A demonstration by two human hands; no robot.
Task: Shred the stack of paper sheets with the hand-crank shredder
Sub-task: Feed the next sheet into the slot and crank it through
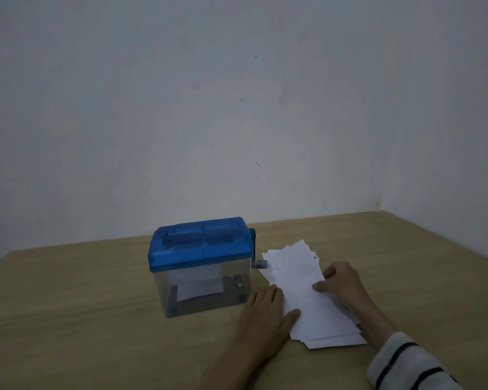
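Pale, bare wall (pixel 237 108) fills the upper half of the head view, and below it lies a wooden table (pixel 68 305) in dim light. On the table, at about 9 o'clock from the hands, stands the hand-crank shredder (pixel 200 266), with a blue lid (pixel 199 244) on a clear bin (pixel 203 291); its crank (pixel 258 261) hangs on the right side, and nobody touches it. Inside the bin I can see some white paper, but it is too dim to say if this is shredded pieces or only a label. Just beside the shredder, at its 3 o'clock, the stack of paper sheets (pixel 307 291) lies flat on the table, a little fanned out. The left hand (pixel 265 319) rests on the near left edge of the stack with straight fingers and the thumb laid on the paper, grasping nothing. The right hand (pixel 340 282), coming out of a striped sleeve (pixel 406 364), has its fingers curled on the right edge of the stack and seems to pinch the top sheets. No sheet is in the slot, so I judge the work is near its beginning: picking a sheet, feeding it and turning the crank are all left to do.
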